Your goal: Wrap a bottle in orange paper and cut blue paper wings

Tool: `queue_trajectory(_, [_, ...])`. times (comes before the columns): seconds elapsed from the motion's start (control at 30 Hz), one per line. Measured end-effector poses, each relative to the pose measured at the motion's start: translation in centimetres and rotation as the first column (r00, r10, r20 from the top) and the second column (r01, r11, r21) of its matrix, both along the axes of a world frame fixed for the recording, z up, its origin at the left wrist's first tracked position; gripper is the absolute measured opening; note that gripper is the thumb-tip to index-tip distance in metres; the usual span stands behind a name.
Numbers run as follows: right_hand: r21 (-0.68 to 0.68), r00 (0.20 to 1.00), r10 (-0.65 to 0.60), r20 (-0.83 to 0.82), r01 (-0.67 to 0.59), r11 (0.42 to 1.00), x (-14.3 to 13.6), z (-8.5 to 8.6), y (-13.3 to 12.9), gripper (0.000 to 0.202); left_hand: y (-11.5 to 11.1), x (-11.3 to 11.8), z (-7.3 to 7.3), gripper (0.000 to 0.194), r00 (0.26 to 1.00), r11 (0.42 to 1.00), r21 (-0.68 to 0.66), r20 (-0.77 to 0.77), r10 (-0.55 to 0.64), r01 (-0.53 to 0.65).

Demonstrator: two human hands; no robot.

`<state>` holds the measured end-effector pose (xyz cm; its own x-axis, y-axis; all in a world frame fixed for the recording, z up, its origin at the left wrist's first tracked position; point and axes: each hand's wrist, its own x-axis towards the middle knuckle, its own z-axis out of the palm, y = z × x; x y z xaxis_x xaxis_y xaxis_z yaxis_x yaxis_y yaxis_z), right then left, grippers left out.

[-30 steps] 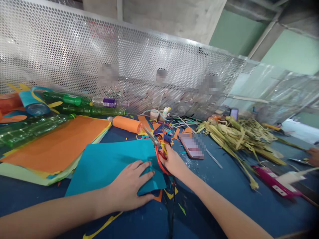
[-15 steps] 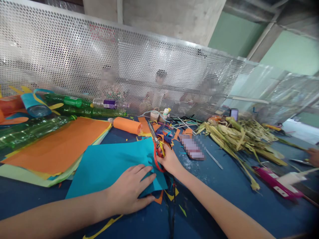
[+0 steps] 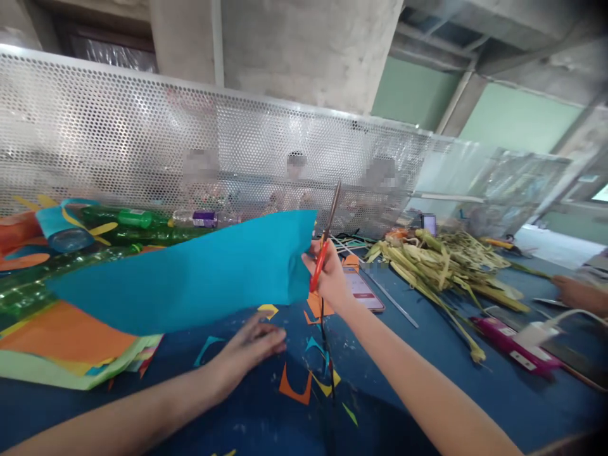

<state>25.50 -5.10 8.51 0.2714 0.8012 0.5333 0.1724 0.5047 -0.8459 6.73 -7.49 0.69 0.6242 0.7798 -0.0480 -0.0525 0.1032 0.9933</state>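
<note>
A large blue paper sheet [image 3: 199, 278] is lifted above the table, its right edge pinched in my right hand [image 3: 335, 278]. The same hand holds red-handled scissors [image 3: 320, 263], their blades pointing up and away. Below the sheet, my left hand [image 3: 251, 351] is over the tabletop with its fingers apart and somewhat bent, holding nothing. Near it are a blue paper scrap [image 3: 206, 349], an orange scrap [image 3: 294, 385] and a yellow scrap [image 3: 268, 310]. Stacked coloured paper [image 3: 71, 339] lies at the left, partly hidden by the blue sheet.
Green plastic bottles [image 3: 57, 272] line the left side before a perforated metal screen [image 3: 256, 139]. At right are a phone [image 3: 365, 294], dry husks [image 3: 441, 269], a magenta power strip [image 3: 517, 348] and another person's hand [image 3: 582, 294]. A black cable [image 3: 327, 361] crosses the table.
The blue sheet has risen off the table in my right hand, along with the scissors, whose blades now point up. My left hand no longer rests on the sheet. Paper scraps beneath are uncovered.
</note>
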Motion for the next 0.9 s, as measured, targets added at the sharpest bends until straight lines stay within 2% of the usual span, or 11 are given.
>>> queue_trajectory(0.07, [-0.025,0.995,-0.025,-0.096,0.023,0.999,-0.4,-0.1,1.5,0.035,2.0,-0.1,-0.1,0.062,0.974,0.983,-0.134,0.174,0.145,-0.122])
queue_trajectory(0.1, [-0.044,0.992,-0.033,-0.120,0.028,0.999,-0.5,-0.4,2.2,0.035,2.7,-0.3,0.1,0.067,0.962,0.976,-0.148,0.199,0.186,-0.159])
queue_trajectory(0.17, [-0.101,0.987,-0.050,-0.152,0.035,0.994,-0.6,-1.2,3.6,0.034,3.8,-0.7,0.6,0.071,0.942,0.969,-0.176,0.259,0.214,-0.172])
queue_trajectory(0.23, [-0.175,0.981,-0.073,-0.177,0.042,0.984,-0.6,-2.2,4.7,0.032,4.4,-1.1,1.3,0.061,0.931,0.967,-0.189,0.292,0.219,-0.168])
queue_trajectory(0.33, [-0.258,0.979,-0.091,-0.184,0.041,0.965,-0.2,-3.6,5.6,0.032,4.6,-1.4,1.7,0.026,0.929,0.962,-0.223,0.297,0.219,-0.156])
queue_trajectory(0.4, [-0.286,0.983,-0.078,-0.169,0.027,0.958,0.1,-4.3,5.8,0.032,4.7,-1.6,1.7,0.020,0.923,0.959,-0.246,0.317,0.219,-0.143])
queue_trajectory(0.47, [-0.308,0.988,-0.052,-0.147,0.004,0.951,0.3,-4.9,5.8,0.033,4.8,-1.6,1.5,0.020,0.915,0.954,-0.262,0.330,0.233,-0.148])
queue_trajectory(0.6, [-0.331,0.995,-0.006,-0.100,-0.028,0.943,0.3,-5.8,5.9,0.034,5.0,-1.5,1.1,0.035,0.927,0.931,-0.316,0.259,0.270,-0.183])
queue_trajectory(0.73, [-0.319,0.999,-0.014,-0.044,-0.001,0.948,0.3,-6.3,6.3,0.034,5.1,-1.3,0.7,0.029,0.946,0.916,-0.359,0.195,0.261,-0.178])
queue_trajectory(0.9, [-0.273,0.997,-0.074,0.004,0.072,0.959,0.6,-6.2,6.8,0.035,5.4,-1.3,0.1,0.034,0.954,0.947,-0.291,0.220,0.206,-0.137])
